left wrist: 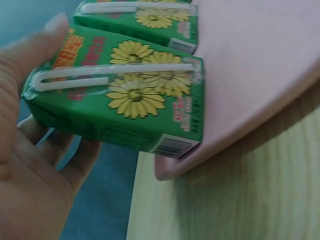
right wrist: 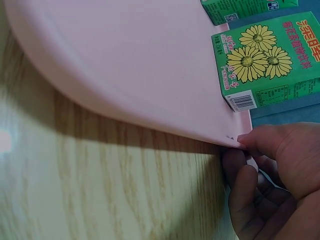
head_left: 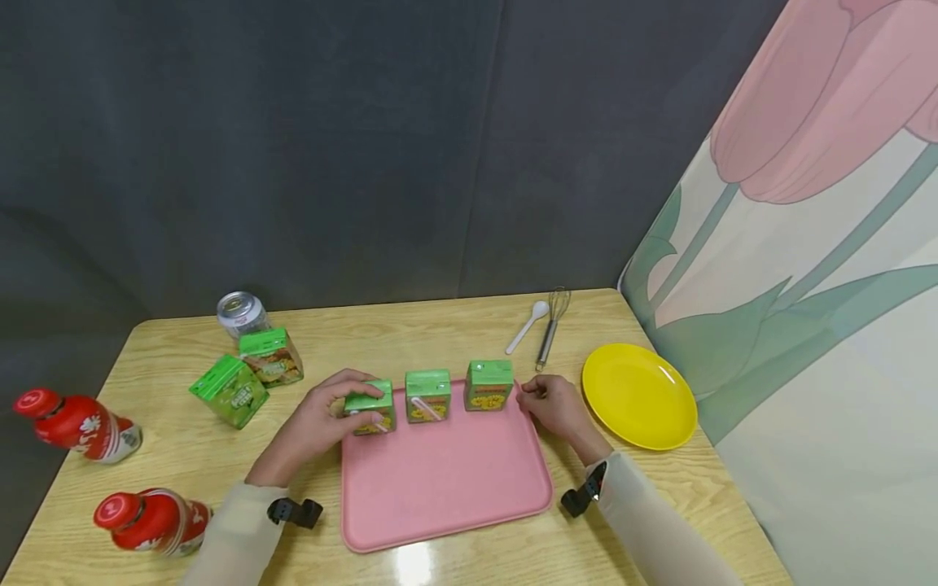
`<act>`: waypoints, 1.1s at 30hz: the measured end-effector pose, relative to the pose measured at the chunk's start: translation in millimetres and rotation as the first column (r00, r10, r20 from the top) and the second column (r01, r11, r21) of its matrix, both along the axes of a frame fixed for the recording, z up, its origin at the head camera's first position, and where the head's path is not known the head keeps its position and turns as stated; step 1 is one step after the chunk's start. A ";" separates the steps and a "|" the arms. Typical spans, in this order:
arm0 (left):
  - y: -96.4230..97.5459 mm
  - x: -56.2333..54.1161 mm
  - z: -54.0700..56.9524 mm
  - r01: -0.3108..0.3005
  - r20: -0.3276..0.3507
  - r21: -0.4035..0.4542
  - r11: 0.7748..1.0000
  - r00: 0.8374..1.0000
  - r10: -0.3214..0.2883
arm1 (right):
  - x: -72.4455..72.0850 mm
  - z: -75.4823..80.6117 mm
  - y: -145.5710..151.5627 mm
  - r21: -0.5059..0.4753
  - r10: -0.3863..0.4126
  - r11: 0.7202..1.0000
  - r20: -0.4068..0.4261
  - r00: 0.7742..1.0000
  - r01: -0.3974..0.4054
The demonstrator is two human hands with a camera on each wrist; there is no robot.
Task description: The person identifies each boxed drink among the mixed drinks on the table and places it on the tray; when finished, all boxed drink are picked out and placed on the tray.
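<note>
A pink tray [head_left: 447,480] lies on the wooden table, with three green drink cartons standing along its far side. My left hand [head_left: 322,415] grips the leftmost carton [left wrist: 135,95], thumb on one side and fingers on the other, at the tray's far left corner. That carton shows yellow flowers and a white straw. Beside it stands the middle carton [head_left: 428,396], also with a straw. The right carton [right wrist: 265,62] stands near the far right corner. There my right hand [head_left: 557,407] pinches the tray's rim between thumb and curled fingers.
Right of the tray lies a yellow plate [head_left: 640,396]. A white spoon [head_left: 526,327] and a whisk [head_left: 550,330] lie behind. On the left are two more cartons, a brown-green one [head_left: 272,358] and a green one [head_left: 230,393], a can [head_left: 242,314], and two red bottles, one [head_left: 84,427] farther back than the other [head_left: 157,522].
</note>
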State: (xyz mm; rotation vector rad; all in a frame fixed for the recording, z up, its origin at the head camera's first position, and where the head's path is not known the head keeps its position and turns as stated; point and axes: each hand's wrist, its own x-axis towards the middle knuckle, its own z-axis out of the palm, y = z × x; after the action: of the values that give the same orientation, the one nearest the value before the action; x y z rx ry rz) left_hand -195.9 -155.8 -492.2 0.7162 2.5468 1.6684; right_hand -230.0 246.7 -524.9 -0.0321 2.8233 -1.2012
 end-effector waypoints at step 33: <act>-42.5 20.2 -6.7 -0.891 -0.164 0.101 0.442 0.423 0.891 | 0.9 0.8 -0.3 0.021 -0.013 1.000 -0.004 1.000 0.013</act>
State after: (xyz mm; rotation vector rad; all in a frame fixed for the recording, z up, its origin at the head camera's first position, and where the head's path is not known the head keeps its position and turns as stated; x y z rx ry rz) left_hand -175.7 -198.3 -498.8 -0.7659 3.3447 1.7816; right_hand -229.1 246.4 -524.0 -0.0152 2.8439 -1.1753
